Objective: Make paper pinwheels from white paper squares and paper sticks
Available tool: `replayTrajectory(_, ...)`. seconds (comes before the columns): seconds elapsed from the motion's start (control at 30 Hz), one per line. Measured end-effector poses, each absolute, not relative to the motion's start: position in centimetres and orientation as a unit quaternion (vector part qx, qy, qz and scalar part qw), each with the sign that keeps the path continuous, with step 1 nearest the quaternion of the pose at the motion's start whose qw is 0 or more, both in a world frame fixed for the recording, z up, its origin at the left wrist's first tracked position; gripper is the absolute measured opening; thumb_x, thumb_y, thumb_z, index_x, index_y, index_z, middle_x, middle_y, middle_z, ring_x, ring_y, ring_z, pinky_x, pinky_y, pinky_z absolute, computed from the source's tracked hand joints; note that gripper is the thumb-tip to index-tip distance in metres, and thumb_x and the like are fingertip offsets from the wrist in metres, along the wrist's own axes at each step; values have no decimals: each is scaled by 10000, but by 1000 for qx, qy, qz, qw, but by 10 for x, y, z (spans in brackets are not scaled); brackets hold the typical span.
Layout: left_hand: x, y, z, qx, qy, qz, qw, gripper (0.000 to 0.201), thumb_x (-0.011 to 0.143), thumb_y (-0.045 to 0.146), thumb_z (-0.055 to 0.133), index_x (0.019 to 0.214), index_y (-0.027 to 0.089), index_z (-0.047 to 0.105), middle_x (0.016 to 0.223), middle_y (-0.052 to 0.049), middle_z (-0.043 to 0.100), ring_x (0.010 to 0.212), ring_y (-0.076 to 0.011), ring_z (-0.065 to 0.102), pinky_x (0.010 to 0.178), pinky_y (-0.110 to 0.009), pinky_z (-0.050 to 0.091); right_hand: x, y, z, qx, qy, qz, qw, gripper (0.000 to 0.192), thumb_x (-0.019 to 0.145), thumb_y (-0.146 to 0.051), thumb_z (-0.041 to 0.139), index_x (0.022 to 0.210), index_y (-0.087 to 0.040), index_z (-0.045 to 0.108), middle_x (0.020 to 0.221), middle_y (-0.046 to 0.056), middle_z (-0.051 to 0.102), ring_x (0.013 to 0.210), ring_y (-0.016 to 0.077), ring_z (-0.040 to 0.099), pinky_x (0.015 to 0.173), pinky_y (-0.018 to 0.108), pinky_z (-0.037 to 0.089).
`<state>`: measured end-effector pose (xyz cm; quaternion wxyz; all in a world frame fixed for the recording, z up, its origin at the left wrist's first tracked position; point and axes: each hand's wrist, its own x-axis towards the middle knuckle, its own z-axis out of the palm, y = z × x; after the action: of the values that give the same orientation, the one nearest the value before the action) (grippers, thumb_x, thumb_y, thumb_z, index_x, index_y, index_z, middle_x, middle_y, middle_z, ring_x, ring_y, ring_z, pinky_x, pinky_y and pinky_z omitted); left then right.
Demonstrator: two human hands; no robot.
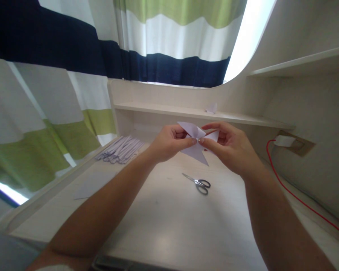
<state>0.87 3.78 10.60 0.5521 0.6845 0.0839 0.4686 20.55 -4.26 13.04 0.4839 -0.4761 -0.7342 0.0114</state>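
Observation:
Both hands hold a folded piece of white paper (pixel 197 149) in the air above a pale desk (pixel 164 218). My left hand (pixel 169 142) pinches it from the left, thumb pressed on a fold near the middle. From the right, my right hand (pixel 228 148) pinches the same fold with thumb and forefinger. The paper has pointed flaps sticking up and down. Below the hands, small scissors (pixel 199 183) with grey handles lie shut on the desk.
A row of folded white paper pieces (pixel 121 149) lies at the desk's back left, with a flat sheet (pixel 92 185) nearer. A small paper scrap (pixel 211 108) sits on the shelf. A red cable (pixel 288 188) runs from a wall plug (pixel 284 140) at right. Striped curtains hang behind.

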Motion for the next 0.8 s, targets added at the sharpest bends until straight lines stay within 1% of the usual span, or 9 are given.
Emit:
replayTrajectory(0.1, 8, 38, 105, 690, 90, 464, 549, 321, 762, 289, 925, 1024, 135, 824, 965, -118, 834, 889, -232, 788, 814, -336, 620, 201, -44, 131, -505, -707, 86, 487, 343, 883, -383, 799, 1183, -225, 747, 678, 12, 733, 536, 217, 699, 472, 309, 509)
replayTrajectory(0.23, 7, 38, 105, 689, 93, 459, 554, 309, 774, 257, 901, 1048, 134, 826, 997, -114, 836, 909, -220, 788, 829, -321, 619, 200, -43, 130, -516, -696, 81, 493, 407, 876, -370, 800, 1246, -227, 707, 549, -35, 645, 458, 207, 644, 441, 295, 459)
replayTrajectory(0.33, 8, 37, 107, 690, 108, 467, 542, 281, 774, 252, 888, 1019, 128, 832, 989, -116, 839, 883, -219, 788, 808, -321, 621, 201, -41, 127, -514, -701, 49, 492, 451, 870, -367, 800, 1288, -245, 683, 552, -44, 634, 460, 202, 628, 459, 294, 444)
replayTrajectory(0.47, 11, 35, 107, 691, 117, 480, 528, 220, 772, 240, 858, 961, 129, 832, 916, -102, 835, 874, -235, 788, 811, -344, 625, 198, -43, 125, -520, -710, 2, 475, 474, 894, -361, 774, 1344, -264, 658, 598, -36, 660, 494, 194, 627, 492, 291, 433)
replayTrajectory(0.57, 12, 35, 107, 683, 128, 489, 527, 234, 759, 240, 863, 960, 124, 827, 920, -103, 836, 872, -236, 785, 816, -348, 624, 196, -45, 125, -525, -710, -4, 468, 492, 902, -355, 768, 1371, -269, 647, 611, -33, 679, 494, 187, 631, 501, 289, 448)
replayTrajectory(0.63, 10, 35, 108, 677, 134, 492, 530, 295, 755, 271, 881, 1002, 120, 823, 944, -110, 835, 870, -231, 782, 810, -338, 622, 196, -44, 125, -521, -705, 10, 481, 508, 896, -355, 774, 1379, -261, 646, 606, -30, 686, 491, 189, 642, 488, 283, 456)
replayTrajectory(0.73, 6, 38, 111, 667, 169, 499, 526, 422, 767, 380, 885, 1109, 145, 809, 927, -97, 823, 822, -211, 767, 728, -310, 622, 199, -41, 128, -512, -681, 70, 519, 536, 886, -376, 785, 1384, -237, 646, 597, -17, 704, 436, 185, 624, 432, 277, 456)
replayTrajectory(0.8, 3, 41, 112, 655, 206, 516, 512, 375, 783, 425, 845, 1052, 166, 814, 874, -73, 801, 774, -197, 748, 644, -289, 616, 202, -40, 131, -503, -657, 111, 551, 552, 879, -402, 794, 1382, -229, 646, 602, -4, 720, 388, 173, 586, 390, 275, 442)
